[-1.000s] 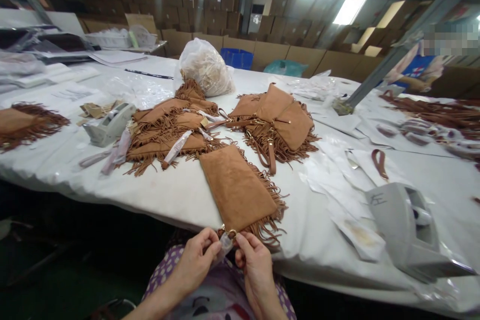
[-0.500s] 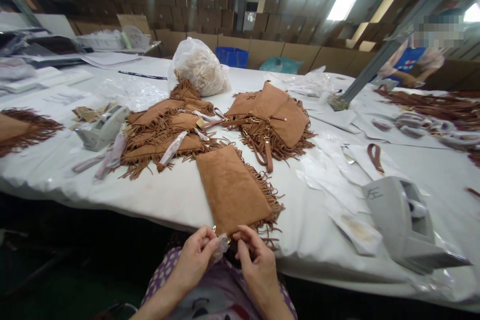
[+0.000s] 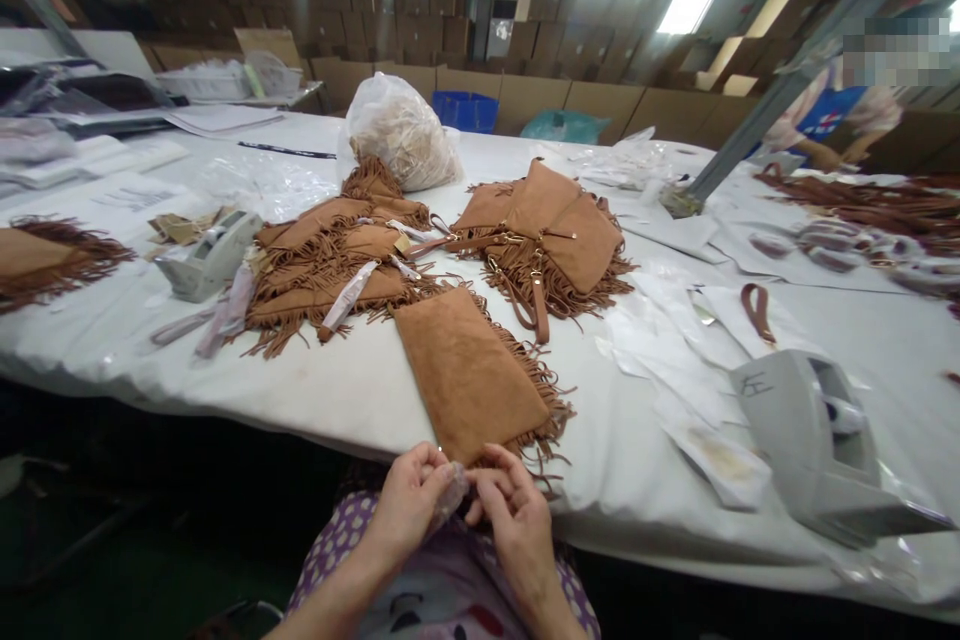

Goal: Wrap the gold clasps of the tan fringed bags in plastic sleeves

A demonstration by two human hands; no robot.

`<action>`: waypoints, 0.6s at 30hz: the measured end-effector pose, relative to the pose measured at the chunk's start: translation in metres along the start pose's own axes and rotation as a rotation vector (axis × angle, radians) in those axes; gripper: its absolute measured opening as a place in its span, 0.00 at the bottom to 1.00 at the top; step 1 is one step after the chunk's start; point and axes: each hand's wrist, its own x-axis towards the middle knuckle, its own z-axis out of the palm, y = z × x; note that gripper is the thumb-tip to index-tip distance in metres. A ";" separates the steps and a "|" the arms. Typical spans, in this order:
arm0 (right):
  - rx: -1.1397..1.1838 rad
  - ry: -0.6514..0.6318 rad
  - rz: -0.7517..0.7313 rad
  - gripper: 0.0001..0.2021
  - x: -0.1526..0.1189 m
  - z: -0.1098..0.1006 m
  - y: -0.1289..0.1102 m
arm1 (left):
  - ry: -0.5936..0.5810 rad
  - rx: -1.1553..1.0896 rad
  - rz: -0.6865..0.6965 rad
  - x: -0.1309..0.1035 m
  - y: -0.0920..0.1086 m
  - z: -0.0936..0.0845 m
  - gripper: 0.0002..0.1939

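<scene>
A tan suede pouch [image 3: 471,375] with fringe along its right side lies flat at the table's front edge. At its near corner, my left hand [image 3: 414,500] pinches a small piece of clear plastic wrapping [image 3: 450,492]. My right hand [image 3: 517,515] is close beside it with bent fingers, its fingertips at the pouch's near edge; what they hold, if anything, is hidden. Beyond the pouch lie more fringed bags, a pile [image 3: 330,265] at the left and a stack [image 3: 555,230] with wrist straps and gold clasps at the right.
A grey tape dispenser [image 3: 810,430] stands at the right front, another [image 3: 210,255] at the left. A plastic bag of tan scraps [image 3: 405,135] sits at the back. White papers [image 3: 675,360] and a loose brown strap [image 3: 757,310] lie rightward. Beyond a slanted metal post [image 3: 787,90] is another person [image 3: 832,120].
My left hand has shifted slightly up and right with the plastic, closer to my right hand. The gold hardware at the pouch's corner is now mostly covered by my fingers.
</scene>
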 end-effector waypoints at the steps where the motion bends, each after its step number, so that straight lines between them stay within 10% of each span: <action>1: 0.023 0.068 0.047 0.20 -0.001 -0.002 0.002 | -0.009 -0.026 -0.011 0.000 0.002 0.000 0.21; 8: 0.001 -0.078 0.267 0.20 -0.004 0.007 0.011 | -0.134 -0.141 -0.163 0.000 0.020 -0.007 0.22; 18: 0.215 -0.106 0.404 0.19 0.010 0.014 0.005 | -0.382 0.013 -0.179 -0.004 0.042 -0.066 0.20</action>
